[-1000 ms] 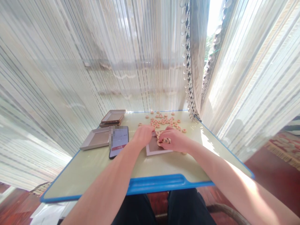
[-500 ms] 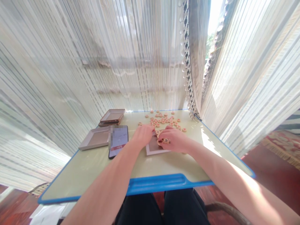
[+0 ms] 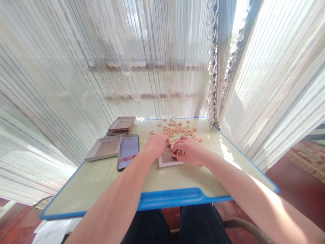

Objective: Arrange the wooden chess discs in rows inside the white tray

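Observation:
A shallow white-rimmed box (image 3: pixel 164 164) with a brown inside lies on the table in front of me. Its left rim near the far corner is in the curled fingers of my left hand (image 3: pixel 158 144). Over the right part of the box, my right hand (image 3: pixel 188 149) bends its fingers round a round wooden Chinese chess piece (image 3: pixel 174 154). Another dark-marked chess piece (image 3: pixel 181 152) lies against those fingers, and several more sit in the far part of the box, partly covered by the hand. Beyond both hands, several red-marked chess pieces (image 3: pixel 177 129) are scattered.
A phone (image 3: pixel 129 152) lies left of my left forearm, touching or close to an open grey tray (image 3: pixel 92 154). Stacked brown-edged boxes (image 3: pixel 122 125) stand behind it. The table (image 3: pixel 76 193) has a blue edge. String curtains (image 3: pixel 152 81) hang along its far side.
The view has shifted slightly. My right fingers and the chess piece by them have moved a little to the right in the box. My left hand stays at the rim.

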Action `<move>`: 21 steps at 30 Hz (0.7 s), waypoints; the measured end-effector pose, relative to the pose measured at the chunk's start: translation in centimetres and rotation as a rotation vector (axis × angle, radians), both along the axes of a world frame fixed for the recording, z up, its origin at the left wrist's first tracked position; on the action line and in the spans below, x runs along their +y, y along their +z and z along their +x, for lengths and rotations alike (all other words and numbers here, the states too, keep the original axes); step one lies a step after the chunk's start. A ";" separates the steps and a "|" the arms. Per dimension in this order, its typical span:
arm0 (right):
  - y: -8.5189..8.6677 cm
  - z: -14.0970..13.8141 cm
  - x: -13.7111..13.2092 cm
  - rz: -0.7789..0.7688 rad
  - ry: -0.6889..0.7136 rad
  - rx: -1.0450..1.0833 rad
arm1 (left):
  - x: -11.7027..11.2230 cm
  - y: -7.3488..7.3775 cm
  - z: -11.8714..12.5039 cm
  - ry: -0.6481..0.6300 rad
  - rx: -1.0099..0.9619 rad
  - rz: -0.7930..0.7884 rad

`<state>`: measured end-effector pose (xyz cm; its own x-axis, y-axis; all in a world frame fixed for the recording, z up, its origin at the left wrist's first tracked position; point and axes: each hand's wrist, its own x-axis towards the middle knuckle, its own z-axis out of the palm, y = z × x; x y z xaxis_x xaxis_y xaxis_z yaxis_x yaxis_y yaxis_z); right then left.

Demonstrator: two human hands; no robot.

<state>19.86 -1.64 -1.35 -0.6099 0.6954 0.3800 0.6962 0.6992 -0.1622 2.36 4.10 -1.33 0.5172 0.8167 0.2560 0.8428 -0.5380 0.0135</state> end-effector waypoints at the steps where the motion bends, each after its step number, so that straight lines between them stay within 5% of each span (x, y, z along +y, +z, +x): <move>1: 0.0 0.0 0.0 0.000 0.002 -0.003 | 0.0 0.0 0.0 -0.002 0.000 -0.001; 12: 0.0 0.0 -0.1 -0.010 -0.097 -0.019 | -0.3 0.4 0.2 0.006 0.039 -0.028; 21: 0.0 0.2 0.1 -0.043 -0.103 -0.007 | -1.8 2.2 0.0 -0.006 0.128 -0.135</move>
